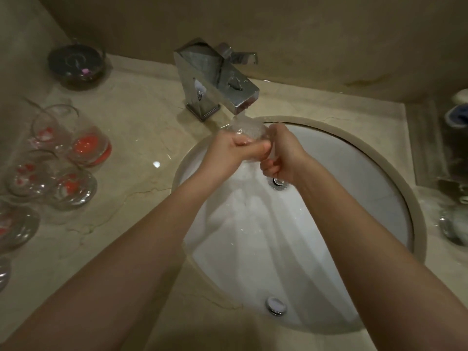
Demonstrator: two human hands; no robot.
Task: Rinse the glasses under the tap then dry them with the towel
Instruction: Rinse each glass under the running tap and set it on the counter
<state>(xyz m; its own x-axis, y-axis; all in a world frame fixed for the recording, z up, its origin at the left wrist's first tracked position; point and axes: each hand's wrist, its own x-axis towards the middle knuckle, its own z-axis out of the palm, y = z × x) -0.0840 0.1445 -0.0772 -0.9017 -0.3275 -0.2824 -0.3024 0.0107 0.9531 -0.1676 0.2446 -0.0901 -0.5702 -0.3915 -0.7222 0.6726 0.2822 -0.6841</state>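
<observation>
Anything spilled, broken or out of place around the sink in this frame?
Nothing stands out. The left hand and right hand hold a clear glass under the running chrome tap above the white oval basin. The clear red-patterned glasses stand grouped on the beige marble counter, with no breakage showing.

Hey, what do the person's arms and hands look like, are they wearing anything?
Both forearms are bare right down to the frame edge: no sleeves show. The left hand and right hand wear no gloves, and no watch, bracelet or ring can be seen.
</observation>
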